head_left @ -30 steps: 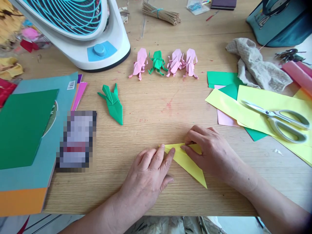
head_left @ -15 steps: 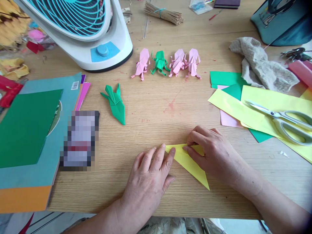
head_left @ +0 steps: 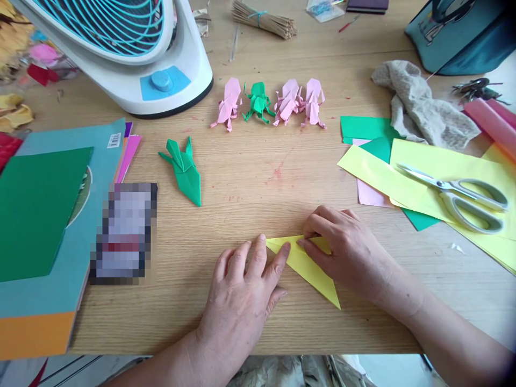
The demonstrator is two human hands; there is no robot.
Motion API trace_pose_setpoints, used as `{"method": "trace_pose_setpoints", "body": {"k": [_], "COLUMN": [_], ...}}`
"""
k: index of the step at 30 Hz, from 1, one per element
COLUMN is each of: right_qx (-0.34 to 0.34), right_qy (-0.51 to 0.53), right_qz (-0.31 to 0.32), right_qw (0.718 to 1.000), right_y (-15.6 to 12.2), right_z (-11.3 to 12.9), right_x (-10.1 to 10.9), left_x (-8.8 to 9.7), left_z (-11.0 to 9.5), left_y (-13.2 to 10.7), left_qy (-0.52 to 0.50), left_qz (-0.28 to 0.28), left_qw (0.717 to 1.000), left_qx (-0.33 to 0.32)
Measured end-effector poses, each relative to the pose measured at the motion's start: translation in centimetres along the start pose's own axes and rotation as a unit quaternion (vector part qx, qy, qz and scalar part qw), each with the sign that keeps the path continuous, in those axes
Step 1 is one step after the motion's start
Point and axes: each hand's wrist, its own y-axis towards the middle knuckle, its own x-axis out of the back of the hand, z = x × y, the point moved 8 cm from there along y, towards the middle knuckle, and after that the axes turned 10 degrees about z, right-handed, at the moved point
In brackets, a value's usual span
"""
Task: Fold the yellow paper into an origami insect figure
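A folded yellow sheet of paper (head_left: pixel 308 269) lies on the table, its pointed corner toward the front. My right hand (head_left: pixel 341 250) pinches its upper edge between thumb and curled fingers, which hide part of the sheet. Over its left tip, my left hand (head_left: pixel 244 293) rests with fingers spread, the forefinger touching the paper. Beyond the hands stand several origami figures: pink ones, such as the leftmost pink figure (head_left: pixel 228 105), and a green frog-like figure (head_left: pixel 258 102). A partly folded green paper piece (head_left: pixel 187 174) lies on the left.
A fan (head_left: pixel 173 80) stands at back left. Left of my hands are a phone-like blurred object (head_left: pixel 124 231) and stacked books (head_left: pixel 36 301). On the right, scissors (head_left: pixel 447 185) lie on yellow paper sheets (head_left: pixel 371 166), near a grey cloth (head_left: pixel 423 107) and a teal bag (head_left: pixel 463 43).
The whole view has shifted slightly, so everything sits a little further left. Both hands keep nearly the same hold on the yellow paper.
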Motion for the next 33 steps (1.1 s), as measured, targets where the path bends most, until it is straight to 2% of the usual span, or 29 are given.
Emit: {"method": "trace_pose_setpoints", "body": {"k": [8, 12, 16, 23, 29, 33], "right_qx": [-0.021, -0.028, -0.036, -0.042, -0.038, -0.042], "right_qy": [0.03, 0.038, 0.041, 0.067, 0.08, 0.077], "right_qz": [0.018, 0.025, 0.028, 0.023, 0.02, 0.034], "right_qw": [0.999, 0.999, 0.998, 0.997, 0.996, 0.996], "right_y": [-0.2, -0.2, -0.4, -0.5, -0.4, -0.3], "right_z": [-0.3, -0.5, -0.9, -1.8, -1.9, -2.0], "right_x": [0.3, 0.2, 0.2, 0.9, 1.3, 1.4], "left_x": [0.5, 0.4, -0.3, -1.5, -1.2, -1.4], "left_z": [0.0, -1.1, -2.3, -2.2, -2.4, -2.7], "left_y": [0.0, 0.2, 0.4, 0.6, 0.8, 0.8], "left_qy": [-0.013, -0.009, -0.002, -0.007, -0.01, -0.006], "left_qz": [-0.021, -0.046, -0.032, -0.005, -0.025, -0.007], "left_qw": [1.0, 0.998, 0.995, 0.995, 0.994, 0.992], "left_qx": [0.01, -0.035, -0.094, -0.1, -0.102, -0.126]}}
